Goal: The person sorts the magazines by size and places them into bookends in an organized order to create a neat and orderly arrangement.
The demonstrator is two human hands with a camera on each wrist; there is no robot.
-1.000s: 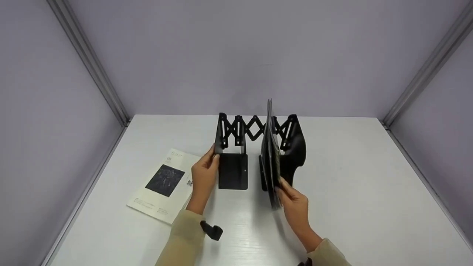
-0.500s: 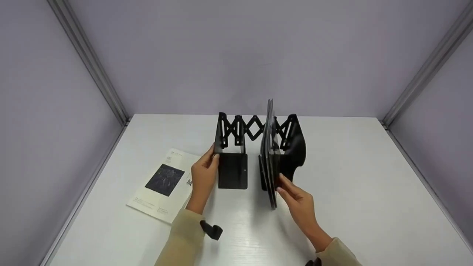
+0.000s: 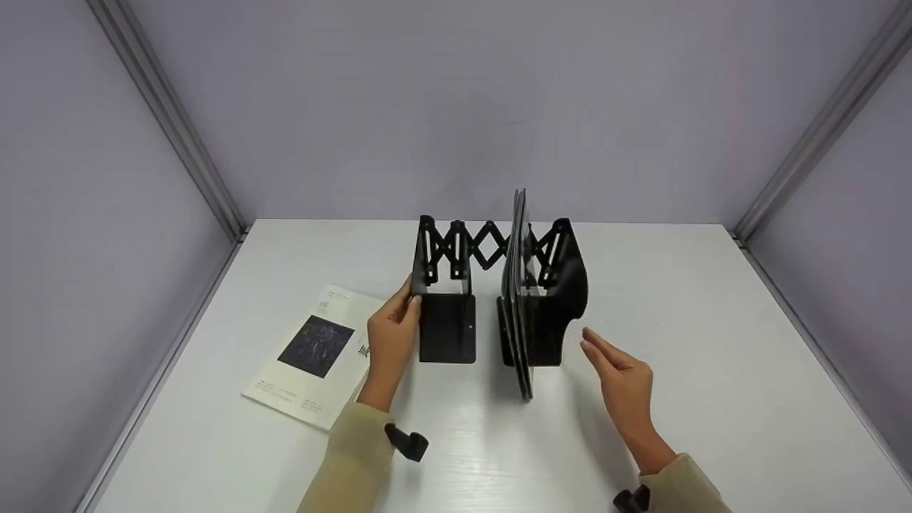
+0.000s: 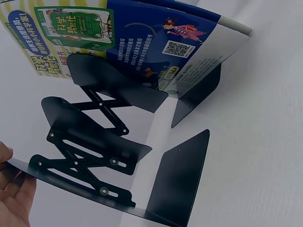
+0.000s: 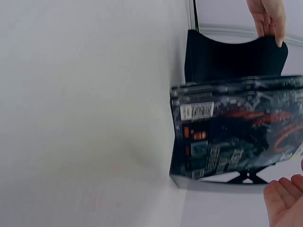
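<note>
An expandable black book rack [image 3: 447,329] with scissor links stands on the white table, its left and right ends apart. My left hand [image 3: 390,335] grips the left end panel, thumb on one face and fingers on the other. Several thin books [image 3: 519,306] stand upright in the rack's right section, leaning slightly. A blue and yellow back cover [image 4: 156,38] faces the left wrist camera, while a dark cover [image 5: 236,137] with a barcode faces the right one. Holding nothing, my right hand [image 3: 627,388] hovers right of the rack, its fingers loosely bent and thumb near the fingertips.
A cream paperback [image 3: 317,345] with a dark picture lies flat on the table [image 3: 712,342], left of the rack and partly behind my left forearm. Pale panels [image 3: 470,107] wall the table in at the back and both sides.
My right hand has let go of the standing books and drawn away to the right. The books stay upright in the rack. My left hand keeps its grip on the panel.
</note>
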